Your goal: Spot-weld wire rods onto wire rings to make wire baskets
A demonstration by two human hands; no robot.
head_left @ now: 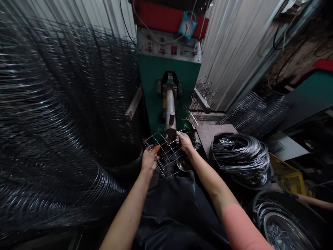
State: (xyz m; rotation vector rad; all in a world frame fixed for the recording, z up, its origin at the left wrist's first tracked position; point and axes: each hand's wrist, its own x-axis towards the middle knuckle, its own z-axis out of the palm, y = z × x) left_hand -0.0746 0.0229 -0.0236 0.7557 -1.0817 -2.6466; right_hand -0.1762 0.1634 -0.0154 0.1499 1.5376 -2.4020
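Both my hands hold a wire basket frame (163, 155), a cage of welded steel rods. My left hand (150, 160) grips its near left side, with an orange cover on one fingertip (156, 149). My right hand (184, 142) holds the upper right rim, close to the lower electrode (170, 130) of a green spot-welding machine (153, 74). The frame's far edge sits just under that electrode's tip. A small round metal bowl (184, 163) lies just below my right hand.
A huge mass of hanging wire hoops (59, 104) fills the left side. To the right lie a black wire coil (240, 156), a tub of wire rings (283, 222) and a yellow crate (288, 177). Another person's forearm (316, 202) reaches in at the right edge.
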